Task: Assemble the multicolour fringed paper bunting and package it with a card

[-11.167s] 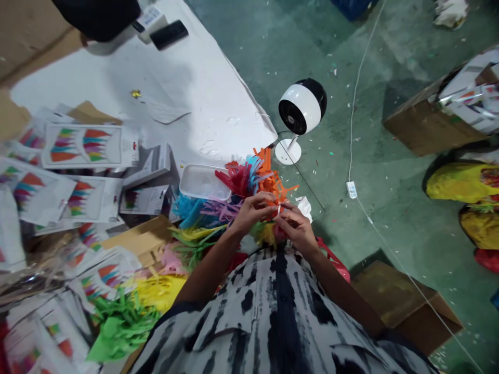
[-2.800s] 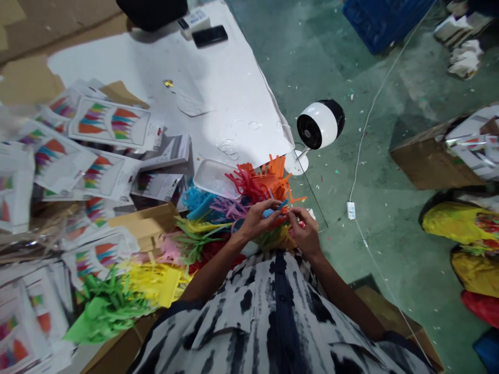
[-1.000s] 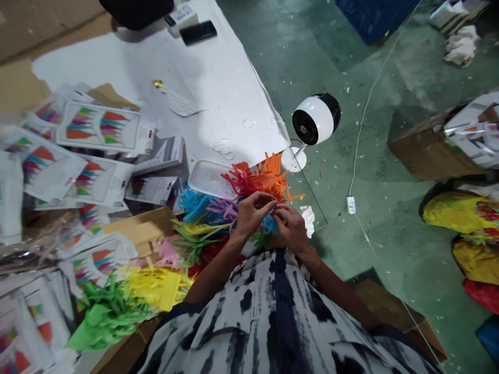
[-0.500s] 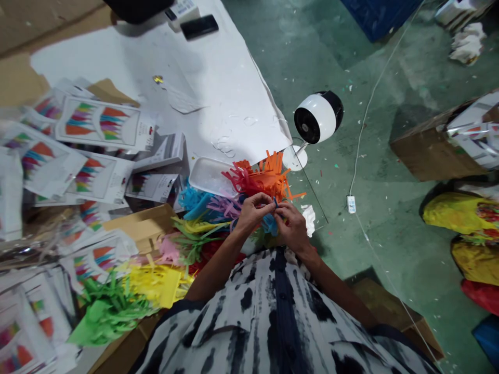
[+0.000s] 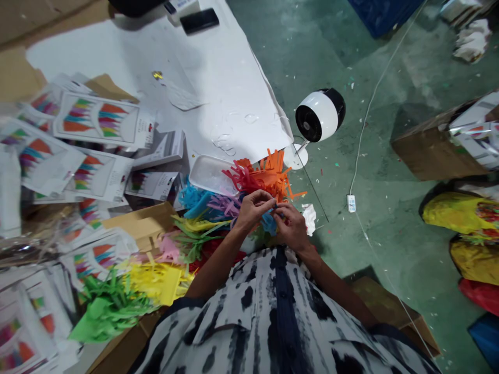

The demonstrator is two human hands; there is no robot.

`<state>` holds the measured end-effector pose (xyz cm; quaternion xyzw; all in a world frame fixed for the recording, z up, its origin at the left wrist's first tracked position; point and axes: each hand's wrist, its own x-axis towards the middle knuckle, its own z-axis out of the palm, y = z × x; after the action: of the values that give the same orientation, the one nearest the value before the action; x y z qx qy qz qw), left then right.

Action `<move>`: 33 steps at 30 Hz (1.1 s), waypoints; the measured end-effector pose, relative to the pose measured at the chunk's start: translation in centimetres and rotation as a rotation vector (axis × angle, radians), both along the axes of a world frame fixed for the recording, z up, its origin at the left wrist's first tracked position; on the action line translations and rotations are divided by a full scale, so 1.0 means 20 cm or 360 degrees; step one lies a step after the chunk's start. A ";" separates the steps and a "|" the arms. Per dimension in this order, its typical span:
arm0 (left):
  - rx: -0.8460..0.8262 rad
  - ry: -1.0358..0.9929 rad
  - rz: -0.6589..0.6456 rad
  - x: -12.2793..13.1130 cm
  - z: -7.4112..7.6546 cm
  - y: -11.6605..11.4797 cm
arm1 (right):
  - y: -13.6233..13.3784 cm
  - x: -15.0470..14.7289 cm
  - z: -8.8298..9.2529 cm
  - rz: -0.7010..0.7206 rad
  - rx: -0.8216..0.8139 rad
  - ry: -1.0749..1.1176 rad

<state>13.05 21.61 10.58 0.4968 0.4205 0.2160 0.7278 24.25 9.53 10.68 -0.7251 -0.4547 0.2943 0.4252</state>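
My left hand [image 5: 251, 209] and my right hand [image 5: 289, 226] meet close in front of my chest, fingers pinched together on a blue fringed paper piece [image 5: 268, 223]. Just beyond them lie heaps of fringed paper: orange [image 5: 273, 174], red [image 5: 241, 176], blue [image 5: 195, 200], purple [image 5: 222, 205], green and yellow [image 5: 195, 234]. A clear plastic tray [image 5: 208, 174] sits behind the red heap. More yellow fringe [image 5: 156, 283] and green fringe [image 5: 109, 311] lie at my lower left.
Printed white packages with coloured fringe pictures [image 5: 97, 122] cover the left side. A white sheet [image 5: 202, 88] holds a black phone [image 5: 196, 21]. A small white fan [image 5: 317, 114], a white cable with switch [image 5: 351, 202] and cardboard boxes [image 5: 432, 150] stand on the green floor.
Earlier my hands worked an orange piece; now they hold a blue one. Over the last second the hands stayed together, fingers shifting slightly on the blue fringe.
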 end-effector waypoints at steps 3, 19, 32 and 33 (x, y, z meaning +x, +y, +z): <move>-0.0029 0.0010 -0.0050 -0.02 -0.02 0.01 | 0.00 0.00 0.00 -0.0026 -0.0007 0.0101; -0.0211 -0.0173 -0.0316 -0.06 -0.07 0.04 | 0.00 0.00 0.00 0.0089 -0.0006 0.0066; 0.0129 0.0151 -0.0195 -0.04 -0.07 0.03 | -0.03 -0.03 -0.05 0.0073 -0.0054 0.0111; 0.0180 0.0179 -0.0169 -0.03 -0.07 0.02 | -0.03 -0.03 -0.05 0.0028 -0.0037 0.0100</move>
<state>12.35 22.09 9.25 0.5699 0.4210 0.1721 0.6843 23.68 9.01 9.65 -0.7164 -0.4441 0.3259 0.4281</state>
